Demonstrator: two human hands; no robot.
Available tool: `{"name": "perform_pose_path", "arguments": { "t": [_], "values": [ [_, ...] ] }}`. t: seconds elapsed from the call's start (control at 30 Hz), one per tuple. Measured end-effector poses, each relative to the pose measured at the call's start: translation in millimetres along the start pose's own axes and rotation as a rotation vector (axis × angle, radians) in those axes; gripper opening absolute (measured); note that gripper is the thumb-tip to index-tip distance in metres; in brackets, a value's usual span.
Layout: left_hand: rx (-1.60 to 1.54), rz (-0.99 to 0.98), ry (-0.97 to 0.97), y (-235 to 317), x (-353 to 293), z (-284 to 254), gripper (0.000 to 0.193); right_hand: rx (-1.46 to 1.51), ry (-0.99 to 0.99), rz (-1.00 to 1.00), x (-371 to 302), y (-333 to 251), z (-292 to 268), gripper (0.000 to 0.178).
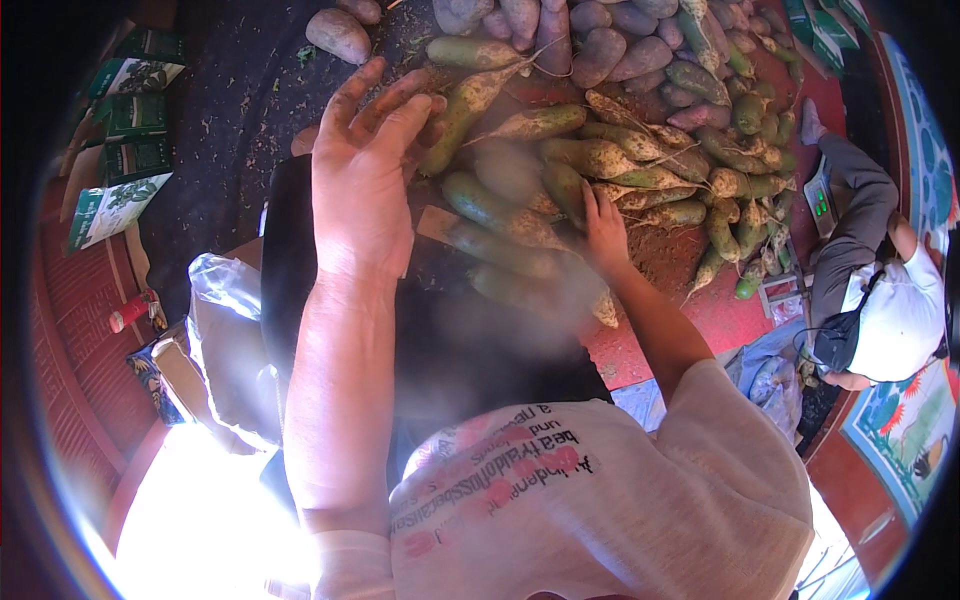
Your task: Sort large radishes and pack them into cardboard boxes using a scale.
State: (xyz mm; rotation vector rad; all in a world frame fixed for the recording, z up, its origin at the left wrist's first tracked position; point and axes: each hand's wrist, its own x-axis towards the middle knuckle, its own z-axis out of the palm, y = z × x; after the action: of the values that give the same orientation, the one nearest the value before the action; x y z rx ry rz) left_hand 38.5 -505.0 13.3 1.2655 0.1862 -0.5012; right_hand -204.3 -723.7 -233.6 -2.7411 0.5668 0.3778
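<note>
My left hand [365, 150] is raised at the left of the pile, its fingers apart and slightly bent. A green radish [468, 112] with a pale root end lies right beside its fingertips. Over the pile, my right hand [606, 232] has its fingers along another green radish [564, 192] and appears to grip it; its thumb is hidden. Several soil-coated green radishes [660, 180] lie heaped to the right of that hand. Nearer my body, a few more radishes [500, 215] lie partly blurred by haze in the picture.
Purple-brown sweet potatoes [605, 55] are heaped at the far side, with a loose sweet potato [340, 36] farther left. Green-and-white cartons [120, 195] stand at the left. At the right, a person [890, 310] in a white top sits near a scale [820, 205] with a green display.
</note>
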Motion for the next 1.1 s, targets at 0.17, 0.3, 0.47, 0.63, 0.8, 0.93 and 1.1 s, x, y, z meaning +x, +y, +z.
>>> {"name": "perform_pose_path", "arguments": {
  "t": [0.17, 0.3, 0.47, 0.63, 0.8, 0.93, 1.1],
  "values": [
    [-0.012, 0.007, -0.013, -0.5, -0.5, 0.4, 0.048, -0.263, -0.182, -0.136, -71.9, 59.9, 6.8, 0.101],
    [-0.02, 0.013, -0.038, -4.4, -0.1, -0.5, 0.047, -0.233, -0.289, -0.097, -75.7, 75.3, 3.5, 0.09],
    [0.006, -0.039, -0.007, -6.0, 2.3, 3.7, 0.041, -0.151, 0.022, -0.209, 23.7, 24.9, -62.0, 0.067],
    [-0.163, -0.085, -0.018, -1.2, 6.3, -0.5, 0.055, -0.096, -0.053, -0.392, 85.6, -41.6, 8.9, 0.073],
    [-0.14, -0.063, 0.021, -3.9, 5.2, -8.1, 0.052, -0.137, -0.175, -0.181, 115.3, -89.9, 38.2, 0.075],
    [-0.271, -0.088, -0.192, -11.6, 8.7, -37.6, 0.057, -0.241, -0.223, -0.225, 123.4, -91.6, 39.1, 0.077],
    [-0.222, -0.057, 0.0, 4.0, -12.8, -10.5, 0.052, -0.342, -0.106, -0.038, 140.3, -81.4, -7.5, 0.082]
  ]
}}
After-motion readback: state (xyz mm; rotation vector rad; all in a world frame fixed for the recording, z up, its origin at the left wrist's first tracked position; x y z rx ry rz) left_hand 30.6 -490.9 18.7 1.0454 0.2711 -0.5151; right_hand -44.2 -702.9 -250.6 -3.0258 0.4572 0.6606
